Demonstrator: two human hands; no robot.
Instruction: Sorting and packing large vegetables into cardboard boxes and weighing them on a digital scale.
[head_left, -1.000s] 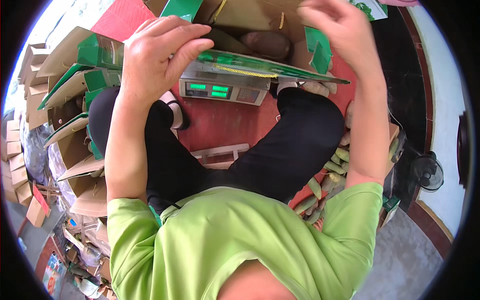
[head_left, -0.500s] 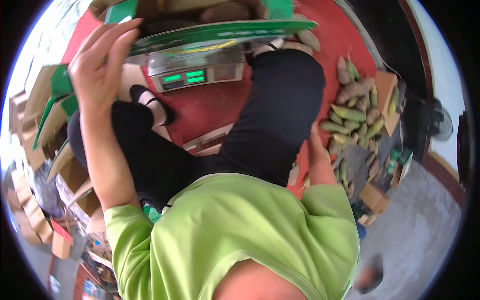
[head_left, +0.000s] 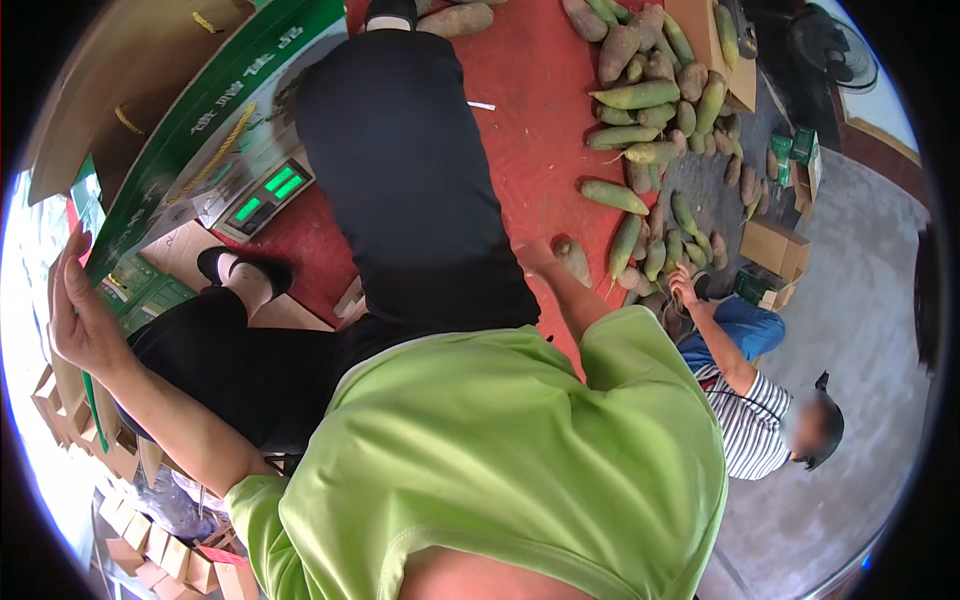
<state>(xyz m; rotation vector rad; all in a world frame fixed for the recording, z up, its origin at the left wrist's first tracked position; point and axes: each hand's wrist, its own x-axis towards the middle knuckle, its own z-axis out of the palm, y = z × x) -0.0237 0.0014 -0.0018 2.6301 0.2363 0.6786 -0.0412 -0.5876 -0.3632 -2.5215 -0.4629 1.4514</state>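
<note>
My left hand (head_left: pixel 82 315) is raised at the far left, its fingers stretched out and holding nothing. It is beside the edge of a large green and brown cardboard box (head_left: pixel 215 118) with yellow cord handles. The box rests on a digital scale (head_left: pixel 250 203) with lit green displays. Beside my knee, my right hand (head_left: pixel 530 258) reaches low over the red floor covering (head_left: pixel 530 150); my leg hides most of its fingers. Nearest to it lies a stubby brownish root (head_left: pixel 572 262).
Long green radishes (head_left: pixel 640 95) and brown, soil-covered roots (head_left: pixel 618 55) lie heaped at the right. A co-worker in a striped shirt (head_left: pixel 745 425) crouches beyond them, one hand (head_left: pixel 684 287) at the heap. Small cartons (head_left: pixel 170 555) stand at the lower left; a fan (head_left: pixel 832 48) stands upper right.
The view has turned right, so the box and scale now appear farther left and tilted. The radish heap shows more fully, and the co-worker is now plainly in view. My left hand appears lower.
</note>
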